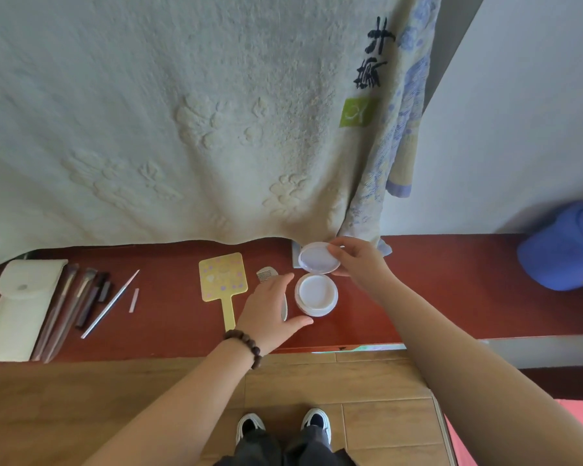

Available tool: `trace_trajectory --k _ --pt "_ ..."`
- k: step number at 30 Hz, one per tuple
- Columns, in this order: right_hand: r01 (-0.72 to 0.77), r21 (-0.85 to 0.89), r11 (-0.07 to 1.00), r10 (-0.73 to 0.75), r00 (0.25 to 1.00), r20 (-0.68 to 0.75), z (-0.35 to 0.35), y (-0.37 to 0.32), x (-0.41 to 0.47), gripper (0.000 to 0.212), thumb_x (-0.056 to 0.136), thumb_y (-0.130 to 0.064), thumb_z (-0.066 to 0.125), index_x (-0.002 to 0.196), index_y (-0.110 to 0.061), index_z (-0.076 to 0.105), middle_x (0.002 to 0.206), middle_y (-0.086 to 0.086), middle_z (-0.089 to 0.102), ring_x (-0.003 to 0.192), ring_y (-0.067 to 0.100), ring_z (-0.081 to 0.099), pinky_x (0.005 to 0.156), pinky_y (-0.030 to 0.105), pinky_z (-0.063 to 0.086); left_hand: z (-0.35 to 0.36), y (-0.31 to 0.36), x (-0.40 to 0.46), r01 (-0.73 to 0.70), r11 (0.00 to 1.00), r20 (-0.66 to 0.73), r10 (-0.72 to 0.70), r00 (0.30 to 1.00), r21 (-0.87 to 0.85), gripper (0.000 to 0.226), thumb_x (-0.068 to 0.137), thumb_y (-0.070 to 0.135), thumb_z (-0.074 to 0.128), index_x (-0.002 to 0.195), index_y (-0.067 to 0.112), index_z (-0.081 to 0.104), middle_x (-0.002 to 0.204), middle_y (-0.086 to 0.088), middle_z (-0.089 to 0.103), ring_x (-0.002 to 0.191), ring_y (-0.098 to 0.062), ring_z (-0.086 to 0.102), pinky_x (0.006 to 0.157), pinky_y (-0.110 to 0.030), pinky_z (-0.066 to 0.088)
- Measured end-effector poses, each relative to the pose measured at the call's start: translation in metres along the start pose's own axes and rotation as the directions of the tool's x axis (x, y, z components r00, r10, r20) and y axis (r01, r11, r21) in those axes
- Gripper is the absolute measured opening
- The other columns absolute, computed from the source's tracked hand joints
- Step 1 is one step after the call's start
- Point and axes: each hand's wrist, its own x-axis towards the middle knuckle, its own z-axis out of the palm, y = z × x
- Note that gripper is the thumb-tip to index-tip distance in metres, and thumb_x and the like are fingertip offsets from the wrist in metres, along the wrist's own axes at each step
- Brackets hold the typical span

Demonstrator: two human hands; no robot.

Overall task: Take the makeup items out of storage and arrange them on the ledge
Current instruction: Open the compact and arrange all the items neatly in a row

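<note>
A white round compact (316, 294) stands open on the red-brown ledge (169, 334), its lid (318, 258) raised. My right hand (360, 260) pinches the lid's edge. My left hand (270, 307) hovers with relaxed, spread fingers just left of the compact's base, over a white comb (266, 274). A yellow hand mirror (223, 284) lies left of that. Further left lie a thin metal tool (110, 304), a small pale stick (134, 300), dark tubes (96, 297), makeup brushes (64, 304) and a white pouch (17, 307).
A pale embossed blanket (169, 122) hangs down behind the ledge, with a blue-patterned cloth (394, 136) beside it. A blue cap (562, 247) sits at the ledge's right end. Wooden floor (334, 385) and my shoes (283, 428) are below.
</note>
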Motion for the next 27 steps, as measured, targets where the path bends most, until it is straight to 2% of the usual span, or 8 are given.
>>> trace_trajectory --k 5,8,12,15,18,20,22,27 --pt "0.062 -0.201 0.978 -0.051 0.997 0.058 0.001 0.02 0.022 0.014 0.092 -0.015 0.057 0.1 -0.012 0.068 0.1 0.013 0.068 0.102 0.032 0.062 0.09 0.044 0.053 0.007 -0.015 -0.009 0.046 0.997 -0.045 -0.043 0.998 0.055 0.078 0.083 0.056 0.06 0.145 0.02 0.032 0.147 0.003 0.039 0.136 -0.014 0.034 0.113 -0.032 0.03" --pt "0.079 -0.233 0.969 -0.069 0.996 0.052 0.003 0.026 0.028 0.014 0.092 -0.018 0.057 0.1 -0.015 0.069 0.099 0.011 0.069 0.099 0.031 0.063 0.091 0.049 0.051 0.006 -0.019 -0.014 0.056 0.996 -0.067 -0.051 0.996 0.071 0.074 0.086 0.054 0.058 0.146 0.02 0.032 0.147 0.004 0.039 0.135 -0.013 0.034 0.111 -0.028 0.029" --pt "0.071 -0.207 0.976 -0.063 0.997 0.046 0.006 0.031 0.033 0.013 0.092 -0.02 0.057 0.1 -0.019 0.067 0.101 0.008 0.069 0.1 0.027 0.063 0.091 0.046 0.052 0.005 -0.021 -0.019 0.057 0.997 -0.092 -0.052 0.994 0.059 0.071 0.086 0.052 0.057 0.144 0.018 0.034 0.145 0.003 0.041 0.134 -0.013 0.035 0.111 -0.03 0.033" --pt "0.083 -0.256 0.963 -0.077 0.996 0.034 0.006 0.029 0.032 0.024 0.092 -0.025 0.058 0.114 -0.018 0.063 0.11 0.003 0.068 0.098 0.016 0.061 0.088 0.026 0.047 0.003 -0.021 -0.02 0.062 0.996 -0.113 -0.055 0.992 0.061 0.07 0.087 0.051 0.056 0.145 0.018 0.035 0.145 0.003 0.042 0.135 -0.014 0.035 0.112 -0.031 0.033" --pt "0.044 -0.253 0.967 -0.056 0.998 -0.039 0.003 0.027 0.019 0.04 0.089 -0.031 0.063 0.125 -0.014 0.056 0.114 -0.001 0.065 0.098 0.009 0.058 0.074 0.012 0.04 0.001 -0.021 -0.022 0.059 0.995 -0.129 -0.049 0.99 0.075 0.069 0.088 0.05 0.056 0.144 0.016 0.036 0.145 0.002 0.042 0.134 -0.015 0.036 0.111 -0.031 0.033" --pt "0.042 -0.293 0.955 -0.079 0.99 -0.115 0.004 0.034 0.004 0.042 0.082 -0.035 0.07 0.115 -0.017 0.053 0.109 -0.003 0.063 0.095 0.011 0.058 0.071 0.015 0.04 0.0 -0.021 -0.023 0.054 0.995 -0.146 -0.042 0.988 0.085 0.068 0.087 0.05 0.057 0.143 0.016 0.037 0.144 0.001 0.043 0.133 -0.015 0.037 0.11 -0.031 0.033" --pt "0.104 -0.419 0.902 -0.163 0.981 -0.106 0.009 0.048 -0.013 0.051 0.072 -0.039 0.077 0.112 -0.023 0.05 0.111 -0.006 0.057 0.103 0.013 0.054 0.08 0.023 0.041 -0.001 -0.021 -0.024 0.061 0.995 -0.163 -0.047 0.986 0.083 0.067 0.087 0.049 0.059 0.142 0.016 0.038 0.144 0.001 0.044 0.133 -0.016 0.038 0.109 -0.031 0.033" --pt "0.221 -0.617 0.755 -0.272 0.962 0.011 0.034 0.081 -0.034 0.08 0.06 -0.042 0.085 0.124 -0.014 0.046 0.142 0.004 0.039 0.132 0.023 0.031 0.103 0.034 0.034 -0.001 -0.022 -0.026 0.08 0.994 -0.17 -0.066 0.983 0.08 0.068 0.086 0.05 0.059 0.142 0.018 0.038 0.144 0.001 0.045 0.133 -0.016 0.039 0.11 -0.035 0.035"
